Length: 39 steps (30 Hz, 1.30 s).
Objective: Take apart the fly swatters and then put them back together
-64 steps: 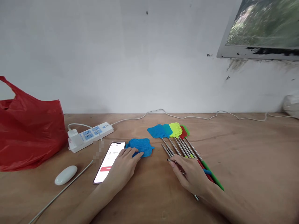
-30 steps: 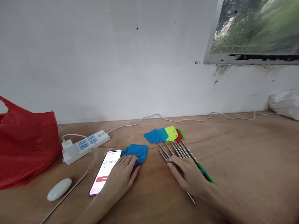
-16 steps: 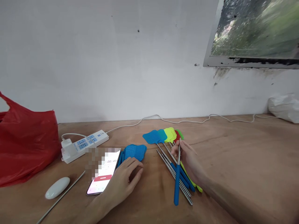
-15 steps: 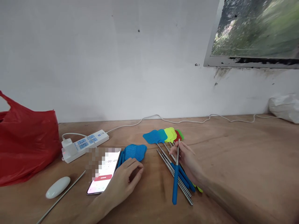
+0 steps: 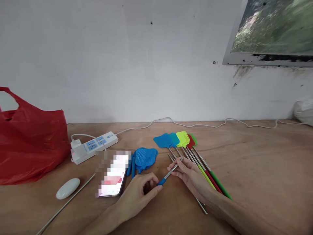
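Note:
Both my hands are on one fly swatter handle (image 5: 168, 175), a metal rod with a blue grip, held at a slant above the table. My right hand (image 5: 193, 178) pinches the bare metal end. Fingers of my left hand (image 5: 139, 194) close around the blue grip, hiding most of it. Loose metal rods (image 5: 202, 207) lie partly under my right hand. Behind it, fly swatters with blue (image 5: 163, 140), yellow (image 5: 183, 139), red (image 5: 191, 141) and green heads lie fanned out. Loose blue swatter heads (image 5: 146, 158) and blue grips (image 5: 133, 164) lie beyond my left hand.
A lit phone (image 5: 113, 178) lies left of my left hand, with a white computer mouse (image 5: 68, 188) farther left. A white power strip (image 5: 95, 147) and red plastic bag (image 5: 31, 143) are at the back left. A white cord (image 5: 195, 126) runs along the wall.
The handle has turned from nearly upright to a slant, its blue grip swinging left into my left hand. My left hand has moved right and closed on it. The view has shifted slightly.

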Available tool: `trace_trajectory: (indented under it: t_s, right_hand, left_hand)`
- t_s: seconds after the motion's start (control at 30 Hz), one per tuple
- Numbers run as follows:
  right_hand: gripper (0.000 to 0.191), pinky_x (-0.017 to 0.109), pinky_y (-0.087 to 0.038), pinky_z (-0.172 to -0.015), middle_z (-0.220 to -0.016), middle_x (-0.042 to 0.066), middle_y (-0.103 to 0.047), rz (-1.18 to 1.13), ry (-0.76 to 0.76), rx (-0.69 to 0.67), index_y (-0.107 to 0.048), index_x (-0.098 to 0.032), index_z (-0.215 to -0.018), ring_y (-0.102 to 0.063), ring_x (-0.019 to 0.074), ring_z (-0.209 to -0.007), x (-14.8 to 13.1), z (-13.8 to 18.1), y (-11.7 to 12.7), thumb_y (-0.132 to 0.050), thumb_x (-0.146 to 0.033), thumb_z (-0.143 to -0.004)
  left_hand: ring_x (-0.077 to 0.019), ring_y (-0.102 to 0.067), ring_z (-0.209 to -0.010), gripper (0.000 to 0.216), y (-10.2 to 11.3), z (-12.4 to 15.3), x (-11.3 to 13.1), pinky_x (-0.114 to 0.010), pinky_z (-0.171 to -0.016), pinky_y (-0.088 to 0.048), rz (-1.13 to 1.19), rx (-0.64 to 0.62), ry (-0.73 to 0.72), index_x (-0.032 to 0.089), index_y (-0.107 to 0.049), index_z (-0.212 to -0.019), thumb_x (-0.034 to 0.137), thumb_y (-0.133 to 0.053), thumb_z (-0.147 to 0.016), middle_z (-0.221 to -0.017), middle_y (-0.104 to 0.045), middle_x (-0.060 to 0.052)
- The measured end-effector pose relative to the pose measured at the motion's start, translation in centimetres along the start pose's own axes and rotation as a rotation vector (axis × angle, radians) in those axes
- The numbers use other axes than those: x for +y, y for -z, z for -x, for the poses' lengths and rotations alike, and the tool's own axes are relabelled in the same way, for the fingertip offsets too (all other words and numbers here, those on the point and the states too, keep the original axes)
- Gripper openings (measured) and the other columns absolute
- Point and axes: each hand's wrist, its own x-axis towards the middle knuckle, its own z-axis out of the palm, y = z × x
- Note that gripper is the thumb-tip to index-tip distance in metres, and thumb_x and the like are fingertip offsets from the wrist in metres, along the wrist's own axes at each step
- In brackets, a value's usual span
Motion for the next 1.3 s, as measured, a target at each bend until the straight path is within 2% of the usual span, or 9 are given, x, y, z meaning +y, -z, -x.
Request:
trace_trajectory:
  t_s: [0.17, 0.23, 0.33, 0.4, 0.53, 0.67, 0.97, 1.13, 1.3]
  right_hand:
    - [0.031, 0.033, -0.053, -0.083, -0.094, 0.005, -0.071, 0.067, -0.020, -0.036, -0.071, -0.020, -0.094, -0.066, 0.0182, -0.090, -0.2, 0.2, -0.1, -0.072, -0.050, -0.086]
    - [0.035, 0.030, -0.053, -0.072, -0.087, 0.004, -0.069, 0.175, -0.016, -0.042, -0.072, -0.019, -0.092, -0.065, 0.0166, -0.080, -0.1, 0.3, -0.3, -0.074, -0.052, -0.083]
    - [0.039, 0.024, -0.047, -0.053, -0.072, 0.001, -0.065, 0.304, 0.004, -0.032, -0.069, -0.018, -0.086, -0.058, 0.0124, -0.060, 0.2, 0.4, -0.5, -0.075, -0.056, -0.080]
    - [0.041, 0.023, -0.045, -0.047, -0.066, 0.000, -0.064, 0.323, 0.014, -0.051, -0.065, -0.019, -0.086, -0.056, 0.0116, -0.054, 0.4, 0.4, -0.6, -0.072, -0.058, -0.081]
    - [0.040, 0.025, -0.049, -0.050, -0.070, 0.002, -0.067, 0.302, 0.050, -0.105, -0.060, -0.019, -0.085, -0.062, 0.0142, -0.059, 0.5, 0.5, -0.7, -0.070, -0.058, -0.084]
    - [0.039, 0.025, -0.050, -0.051, -0.071, 0.001, -0.067, 0.284, 0.074, -0.098, -0.058, -0.020, -0.086, -0.062, 0.0139, -0.060, 0.4, 0.8, -0.8, -0.070, -0.057, -0.084]
    - [0.037, 0.024, -0.049, -0.050, -0.067, 0.000, -0.066, 0.251, 0.114, -0.067, -0.059, -0.020, -0.085, -0.061, 0.0131, -0.057, 0.6, 0.7, -0.8, -0.070, -0.055, -0.085]
    - [0.036, 0.025, -0.049, -0.051, -0.067, 0.000, -0.066, 0.246, 0.125, -0.042, -0.060, -0.020, -0.085, -0.061, 0.0130, -0.056, 0.4, 0.9, -0.9, -0.071, -0.054, -0.085]
    - [0.034, 0.024, -0.049, -0.051, -0.066, 0.000, -0.067, 0.233, 0.140, -0.018, -0.062, -0.020, -0.084, -0.060, 0.0122, -0.055, 0.4, 1.0, -1.1, -0.072, -0.052, -0.084]
  left_hand:
    - [-0.0136, -0.047, -0.062, 0.026, -0.2, 0.4, 0.1, -0.024, -0.056, -0.030, -0.033, 0.053, -0.021, 0.021, -0.054, -0.082, 0.040, -0.050, -0.098, -0.067, -0.048, 0.004]
    - [-0.0144, -0.048, -0.064, 0.023, -0.1, 0.6, 0.1, -0.025, -0.059, -0.031, -0.056, 0.047, -0.039, 0.021, -0.052, -0.085, 0.038, -0.046, -0.100, -0.068, -0.049, 0.005]
    - [-0.0152, -0.049, -0.063, 0.021, -0.1, 0.8, 0.2, -0.027, -0.060, -0.030, -0.081, -0.017, -0.068, 0.023, -0.049, -0.090, 0.037, -0.040, -0.103, -0.067, -0.050, 0.005]
    - [-0.0157, -0.049, -0.063, 0.021, -0.1, 0.8, 0.1, -0.027, -0.060, -0.030, -0.085, -0.046, -0.074, 0.023, -0.046, -0.090, 0.036, -0.037, -0.104, -0.068, -0.050, 0.005]
    - [-0.0165, -0.049, -0.065, 0.023, -0.1, 0.7, 0.0, -0.028, -0.061, -0.030, -0.093, -0.064, -0.079, 0.023, -0.044, -0.090, 0.035, -0.032, -0.105, -0.071, -0.051, 0.004]
    - [-0.0169, -0.047, -0.070, 0.025, 0.1, 0.7, 0.2, -0.029, -0.066, -0.032, -0.066, -0.085, -0.051, 0.023, -0.046, -0.095, 0.038, -0.029, -0.106, -0.078, -0.050, 0.003]
    - [-0.0155, -0.043, -0.072, 0.036, 0.1, 0.7, 0.8, -0.027, -0.070, -0.036, 0.155, -0.102, 0.012, 0.022, -0.045, -0.087, 0.047, -0.027, -0.106, -0.076, -0.043, 0.004]
    - [-0.0177, -0.051, -0.084, 0.028, 0.3, 0.7, 0.9, -0.029, -0.077, -0.037, 0.035, -0.073, -0.013, 0.022, -0.050, -0.096, 0.045, -0.037, -0.104, -0.089, -0.054, 0.001]
    - [-0.0188, -0.053, -0.077, 0.031, 0.2, 0.8, 0.5, -0.030, -0.071, -0.037, -0.132, -0.079, -0.028, 0.023, -0.050, -0.095, 0.044, -0.029, -0.106, -0.084, -0.057, 0.001]
